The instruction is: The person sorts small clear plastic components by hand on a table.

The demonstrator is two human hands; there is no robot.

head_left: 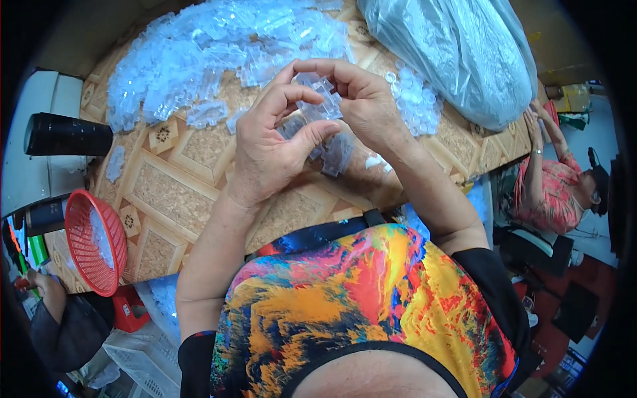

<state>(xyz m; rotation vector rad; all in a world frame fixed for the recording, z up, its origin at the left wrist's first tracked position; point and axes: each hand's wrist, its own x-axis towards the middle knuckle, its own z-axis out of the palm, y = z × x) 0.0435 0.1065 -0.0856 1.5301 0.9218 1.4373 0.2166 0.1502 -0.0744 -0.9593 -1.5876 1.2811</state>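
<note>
Above the table's near half, my left hand (271, 142) and my right hand (366, 99) come together around a clear plastic piece (320, 99). The left thumb and forefinger grip it from the left. Curled fingers of the right hand close on its other side, partly hidden. More clear plastic pieces (337, 154) show just below the hands; whether they are held or lie on the table I cannot tell. Beyond the hands spreads a large heap of clear plastic pieces (219, 46). Small round clear discs (415, 99) lie right of my right hand.
A grey plastic bag (458, 53) bulges at the back right of the wood-patterned table (166, 189). At the left edge stand a red basket (78, 242) with clear parts inside and a black cylinder (66, 134). Other people (551, 192) sit at right and lower left.
</note>
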